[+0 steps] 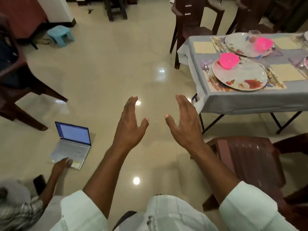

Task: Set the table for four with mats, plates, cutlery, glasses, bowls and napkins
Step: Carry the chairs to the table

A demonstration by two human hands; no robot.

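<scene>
Pink bowls sit on plates on mats, on blue-clothed surface at right. Left hand, right hand spread, empty, over floor, apart from surface.

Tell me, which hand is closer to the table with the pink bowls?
The right hand, probably. The table lies off to the right, so this open, empty hand is nearer than the left hand, also open and empty.

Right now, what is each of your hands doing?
Left hand: open, fingers straight, holding nothing.
Right hand: open, fingers straight, holding nothing.
</scene>
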